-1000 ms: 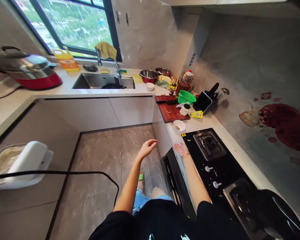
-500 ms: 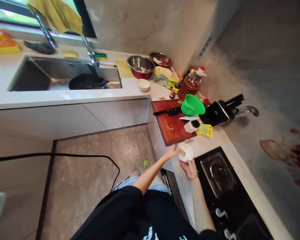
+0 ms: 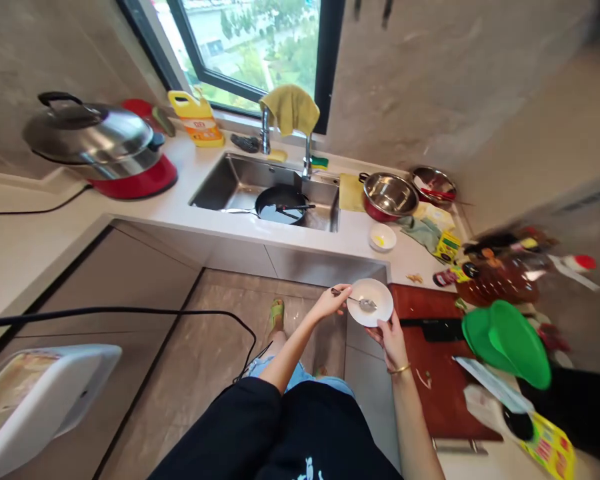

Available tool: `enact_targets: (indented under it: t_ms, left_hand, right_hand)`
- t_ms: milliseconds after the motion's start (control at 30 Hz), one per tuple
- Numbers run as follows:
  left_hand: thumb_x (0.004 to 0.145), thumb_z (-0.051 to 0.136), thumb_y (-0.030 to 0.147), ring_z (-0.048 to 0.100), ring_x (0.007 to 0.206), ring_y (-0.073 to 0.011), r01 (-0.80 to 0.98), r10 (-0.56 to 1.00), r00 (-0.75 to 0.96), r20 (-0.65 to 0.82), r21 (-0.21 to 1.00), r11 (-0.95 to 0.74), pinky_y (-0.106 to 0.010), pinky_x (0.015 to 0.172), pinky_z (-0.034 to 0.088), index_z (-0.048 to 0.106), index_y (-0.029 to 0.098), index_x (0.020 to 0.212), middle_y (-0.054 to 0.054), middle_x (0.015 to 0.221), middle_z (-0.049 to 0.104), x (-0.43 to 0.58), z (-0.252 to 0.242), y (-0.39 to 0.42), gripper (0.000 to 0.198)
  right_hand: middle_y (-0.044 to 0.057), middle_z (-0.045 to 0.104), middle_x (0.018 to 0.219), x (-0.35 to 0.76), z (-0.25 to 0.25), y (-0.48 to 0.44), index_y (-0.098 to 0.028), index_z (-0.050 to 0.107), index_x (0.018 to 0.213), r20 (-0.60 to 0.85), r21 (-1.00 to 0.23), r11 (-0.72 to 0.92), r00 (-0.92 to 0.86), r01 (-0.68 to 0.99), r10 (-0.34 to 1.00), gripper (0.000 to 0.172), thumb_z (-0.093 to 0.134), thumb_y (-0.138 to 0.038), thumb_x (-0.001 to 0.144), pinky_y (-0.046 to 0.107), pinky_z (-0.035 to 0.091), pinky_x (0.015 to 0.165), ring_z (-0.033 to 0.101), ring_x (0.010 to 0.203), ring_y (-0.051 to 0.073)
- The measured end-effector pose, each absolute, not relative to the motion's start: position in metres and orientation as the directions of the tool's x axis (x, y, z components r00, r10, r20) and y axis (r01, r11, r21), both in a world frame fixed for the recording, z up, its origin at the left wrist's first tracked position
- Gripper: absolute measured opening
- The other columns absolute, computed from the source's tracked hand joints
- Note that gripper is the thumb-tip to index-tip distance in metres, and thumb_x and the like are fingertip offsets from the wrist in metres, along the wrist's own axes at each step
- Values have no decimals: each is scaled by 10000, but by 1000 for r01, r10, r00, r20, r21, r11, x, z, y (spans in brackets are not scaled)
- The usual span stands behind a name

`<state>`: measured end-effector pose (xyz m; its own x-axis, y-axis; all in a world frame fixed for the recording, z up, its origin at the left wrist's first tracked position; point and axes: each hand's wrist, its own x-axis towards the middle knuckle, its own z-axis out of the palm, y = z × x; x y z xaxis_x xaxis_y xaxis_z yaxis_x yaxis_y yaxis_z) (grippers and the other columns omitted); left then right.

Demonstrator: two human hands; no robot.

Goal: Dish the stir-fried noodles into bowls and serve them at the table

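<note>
My right hand (image 3: 393, 339) grips the near rim of a small white bowl (image 3: 375, 293) and holds it in the air beside the counter corner. My left hand (image 3: 330, 303) pinches the handle of a metal spoon (image 3: 357, 301) whose head rests inside that bowl. Just right of the bowl lies a red cutting board (image 3: 443, 393) with a black knife (image 3: 433, 329) across it. Ahead is the steel sink (image 3: 240, 183) with a black frying pan (image 3: 280, 204) in it.
A second small white bowl (image 3: 383, 237) and two steel mixing bowls (image 3: 390, 195) stand right of the sink. A green bowl (image 3: 510, 340), an oil bottle (image 3: 505, 280) and packets crowd the right counter. A red cooker (image 3: 100, 143) sits far left. A black cable (image 3: 130, 311) crosses the floor.
Both hands went from hanging free near the stove to taking the bowl and spoon off the counter. The bowl is now lifted, and my view has swung left toward the sink.
</note>
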<state>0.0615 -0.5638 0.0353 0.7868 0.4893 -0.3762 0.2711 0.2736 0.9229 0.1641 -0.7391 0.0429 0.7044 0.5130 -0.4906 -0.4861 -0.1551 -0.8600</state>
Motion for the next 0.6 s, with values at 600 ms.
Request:
enact_targets:
  t_ms: [600]
  left_hand:
    - [850,466,276,657,847,-209,188,748,472,-466,883,431,-319,613,584,396,196,1404,-139,1295,570,26,5,-124,565]
  right_hand:
    - [1,688,841,181,14,-220,-270,453,1322,-590,-791,-486,254,-371,767,658,629,-237,688,366,578,651,683,697,193]
